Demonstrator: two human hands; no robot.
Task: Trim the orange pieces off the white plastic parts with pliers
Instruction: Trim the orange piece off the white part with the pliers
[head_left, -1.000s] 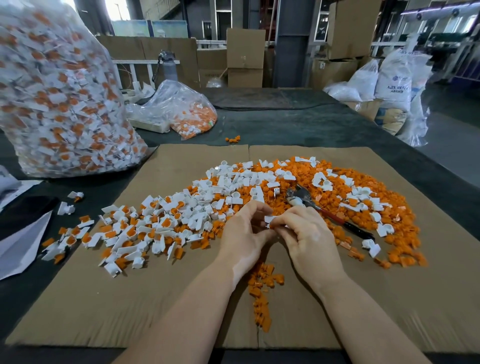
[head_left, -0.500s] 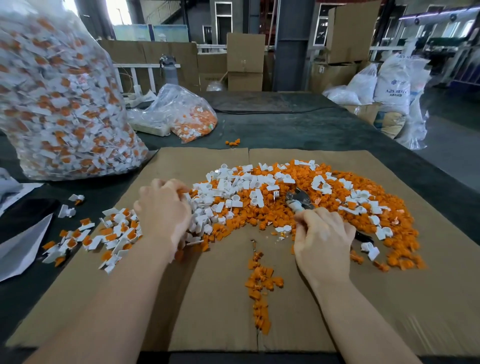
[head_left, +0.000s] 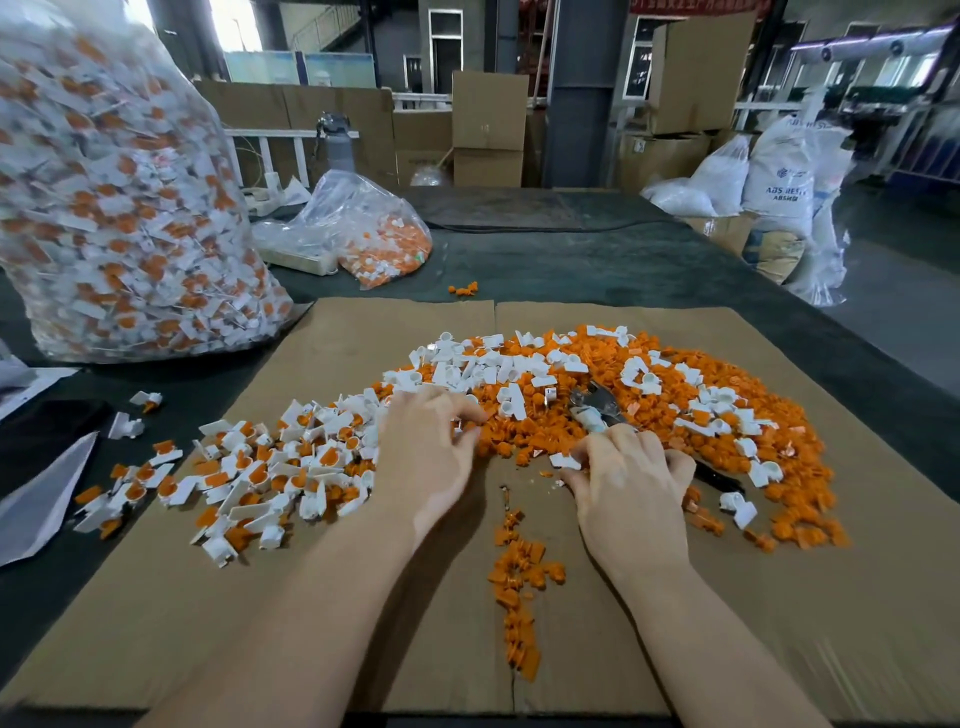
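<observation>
Left hand (head_left: 426, 447) shifted right onto white parts (head_left: 291, 462), fingers curled among them; right hand (head_left: 628, 478) grips pliers (head_left: 597, 408)

A dark bench (head_left: 597, 265) carries a flattened cardboard sheet (head_left: 156, 597) and two clear bags of parts (head_left: 119, 208), (head_left: 374, 234). A few loose white-and-orange parts (head_left: 135, 415) lie beside the cardboard.

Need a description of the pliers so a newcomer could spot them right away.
Start at the brown cardboard sheet on the dark table and find the big heap of orange bits on its right half. The pliers lie in that heap, just above the right hand. They are the only grey metal thing among the plastic.
</observation>
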